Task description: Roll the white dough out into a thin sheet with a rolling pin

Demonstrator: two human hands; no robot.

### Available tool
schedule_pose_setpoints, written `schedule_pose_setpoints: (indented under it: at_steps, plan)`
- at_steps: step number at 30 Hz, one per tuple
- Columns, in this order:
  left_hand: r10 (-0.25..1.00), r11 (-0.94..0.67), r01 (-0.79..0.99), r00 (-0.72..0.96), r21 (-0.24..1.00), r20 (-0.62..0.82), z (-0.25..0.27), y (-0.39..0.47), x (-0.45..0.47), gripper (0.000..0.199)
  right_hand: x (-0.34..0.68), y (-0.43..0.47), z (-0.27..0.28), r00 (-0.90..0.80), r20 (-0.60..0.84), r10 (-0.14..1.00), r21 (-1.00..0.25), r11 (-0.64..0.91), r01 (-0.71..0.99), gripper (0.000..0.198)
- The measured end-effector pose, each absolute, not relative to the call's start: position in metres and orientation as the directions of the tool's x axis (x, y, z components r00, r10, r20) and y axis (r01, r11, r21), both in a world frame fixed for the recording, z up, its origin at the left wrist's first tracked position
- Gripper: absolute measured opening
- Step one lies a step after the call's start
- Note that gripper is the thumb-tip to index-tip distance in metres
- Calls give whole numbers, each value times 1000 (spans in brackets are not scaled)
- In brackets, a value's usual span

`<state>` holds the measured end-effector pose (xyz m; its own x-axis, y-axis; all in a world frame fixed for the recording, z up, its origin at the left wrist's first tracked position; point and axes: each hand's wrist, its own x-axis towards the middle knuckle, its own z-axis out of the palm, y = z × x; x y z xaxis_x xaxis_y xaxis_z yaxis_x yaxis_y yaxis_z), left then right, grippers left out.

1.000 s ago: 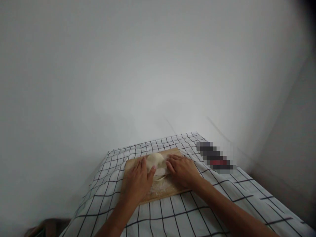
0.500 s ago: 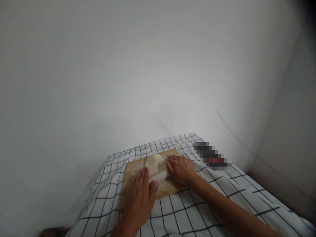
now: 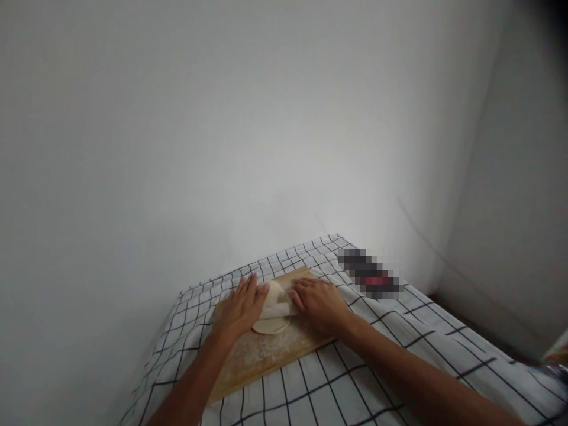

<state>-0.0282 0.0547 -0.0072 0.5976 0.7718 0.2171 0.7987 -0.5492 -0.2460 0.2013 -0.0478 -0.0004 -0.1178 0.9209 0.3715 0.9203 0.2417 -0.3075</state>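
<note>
A pale rolling pin [image 3: 278,310] lies across a flat, rounded piece of dough [image 3: 271,326] on a wooden board [image 3: 261,361]. Dough shows on both the far and the near side of the pin. My left hand [image 3: 243,303] covers the pin's left end, palm down, with its fingers stretched forward over it. On the right end rests my right hand [image 3: 320,303], its fingers bent over the pin. Both ends of the pin are hidden under the hands. Loose flour whitens the near part of the board.
Under the board is a white cloth with a black grid [image 3: 310,384], covering the table. A blurred-out dark and red object [image 3: 371,275] lies to the right of the board. Behind the table stands a plain wall [image 3: 222,148]. Something partly cut off [image 3: 557,355] shows at the right edge.
My left hand has moved forward and the pin has rolled away from me over the dough. More dough now shows on the near side. The view has shifted slightly.
</note>
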Motion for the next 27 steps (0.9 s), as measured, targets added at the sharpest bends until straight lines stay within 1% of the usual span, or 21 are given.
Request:
schedule_pose_setpoints:
  at_steps: [3, 8, 11, 13, 16, 18, 20, 24, 27]
  plan:
    - [778, -558, 791, 604, -252, 174, -3, 80, -18, 54, 205, -45, -2, -147, 366, 919, -321, 273, 907, 44]
    - [741, -630, 732, 667, -257, 82, -1, 103, -12, 50, 207, -41, -2, -174, 361, 916, -332, 300, 894, 44]
    - [723, -653, 716, 686, -249, 76, -6, 102, -17, 52, 207, -41, -1, -157, 348, 924, -330, 278, 902, 43]
    - [698, -661, 702, 705, -267, 124, -11, 96, -22, 52, 206, -41, 0, -149, 344, 927, -327, 267, 907, 42]
    - [628, -673, 670, 741, -314, 238, -18, 82, -31, 48, 204, -43, 1, -139, 333, 933, -320, 250, 914, 42]
    - [601, -673, 670, 742, -314, 297, -20, 71, -34, 45, 203, -44, 2, -135, 320, 938, -314, 239, 919, 43]
    - [624, -641, 718, 694, -274, 360, -21, 58, -33, 43, 201, -46, 4, -130, 310, 942, -309, 229, 923, 43]
    - [693, -550, 820, 555, -161, 460, -20, 32, -28, 50, 200, -48, 5, -115, 308, 945, -296, 210, 932, 44]
    - [694, -536, 834, 524, -131, 494, -20, 13, -27, 54, 199, -49, 6, -100, 317, 943, -303, 200, 932, 42]
